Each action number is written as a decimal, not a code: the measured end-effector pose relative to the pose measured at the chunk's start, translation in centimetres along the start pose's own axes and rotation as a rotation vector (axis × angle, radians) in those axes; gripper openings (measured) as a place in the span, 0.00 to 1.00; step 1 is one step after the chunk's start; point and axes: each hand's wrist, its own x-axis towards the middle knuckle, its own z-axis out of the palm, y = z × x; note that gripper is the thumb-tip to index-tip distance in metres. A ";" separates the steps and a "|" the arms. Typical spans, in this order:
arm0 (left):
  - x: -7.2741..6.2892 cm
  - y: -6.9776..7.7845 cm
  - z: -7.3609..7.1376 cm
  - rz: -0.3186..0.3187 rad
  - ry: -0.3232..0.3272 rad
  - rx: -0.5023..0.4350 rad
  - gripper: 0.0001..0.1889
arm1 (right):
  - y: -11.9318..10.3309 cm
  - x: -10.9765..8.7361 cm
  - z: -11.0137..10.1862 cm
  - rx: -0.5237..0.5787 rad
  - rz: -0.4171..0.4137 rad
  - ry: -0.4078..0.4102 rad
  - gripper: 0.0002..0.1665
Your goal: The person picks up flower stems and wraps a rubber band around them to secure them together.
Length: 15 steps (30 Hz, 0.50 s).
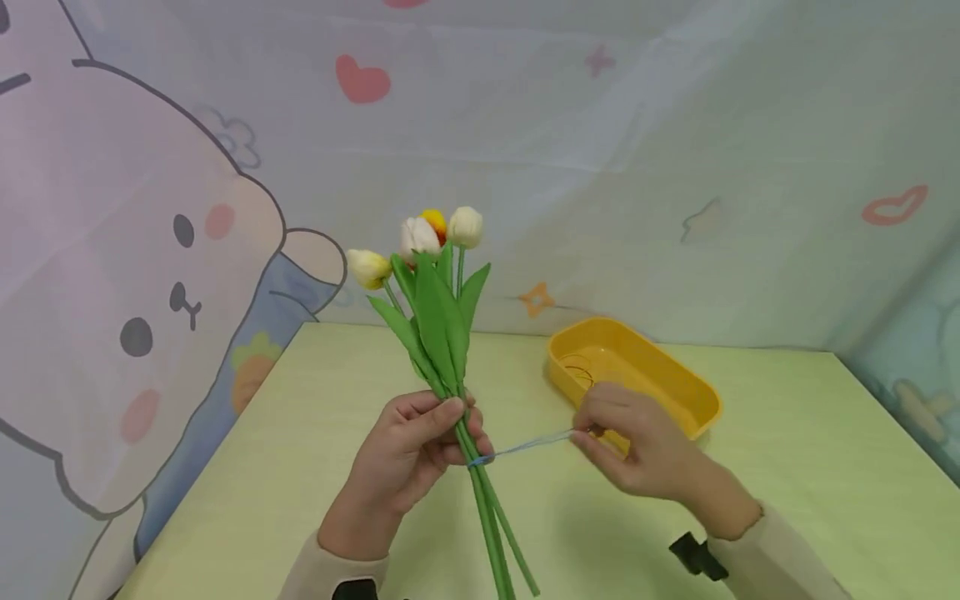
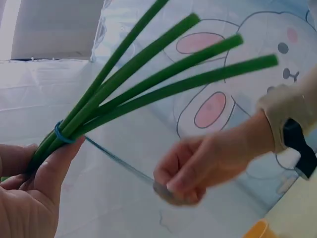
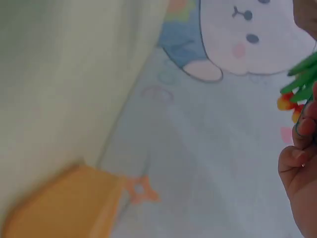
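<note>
You have the bunch of artificial-looking tulips with pale, yellow and red blooms and long green stems point(image 1: 437, 333) in the air above the light yellow-green table point(image 1: 787, 433). Your left hand point(image 1: 408, 450) grips its stems just below the leaves, thumb across the front, probably to keep them together and steady against the sideways pull. Your right hand point(image 1: 633, 442) pinches the far end of the thin blue elastic-looking band point(image 1: 528, 444), stretched straight out from the stems it encircles, likely to keep it taut. The yellow rectangular plastic tray point(image 1: 637, 354) sits behind your right hand, presumably within easy reach. The bunch's long axis runs away from you, leaning slightly left: blooms point toward the backdrop, while the bare stem ends splay toward you and rightward.
</note>
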 end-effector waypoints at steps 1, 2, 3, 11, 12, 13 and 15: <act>0.0 0.0 0.1 -0.008 0.023 -0.029 0.11 | -0.2 -0.4 1.4 0.042 0.027 -0.007 0.09; 0.0 0.0 0.2 -0.014 0.062 -0.047 0.11 | -0.4 -0.7 2.9 0.095 0.058 -0.011 0.07; 0.0 -0.1 0.4 -0.021 0.113 -0.058 0.11 | -0.8 -1.1 4.4 0.155 0.111 -0.011 0.07; 1.0 -2.2 0.4 0.030 0.532 0.086 0.10 | -8.6 0.0 13.0 0.676 0.581 0.204 0.05; 1.1 -2.5 0.2 0.058 0.542 0.156 0.10 | -9.5 0.5 13.0 0.763 0.638 0.213 0.08; 1.1 -2.7 0.0 0.092 0.539 0.237 0.10 | -10.1 0.9 12.6 0.824 0.680 0.204 0.10; 1.2 -3.0 -0.6 0.177 0.513 0.429 0.10 | -10.9 2.0 11.1 0.876 0.736 0.145 0.14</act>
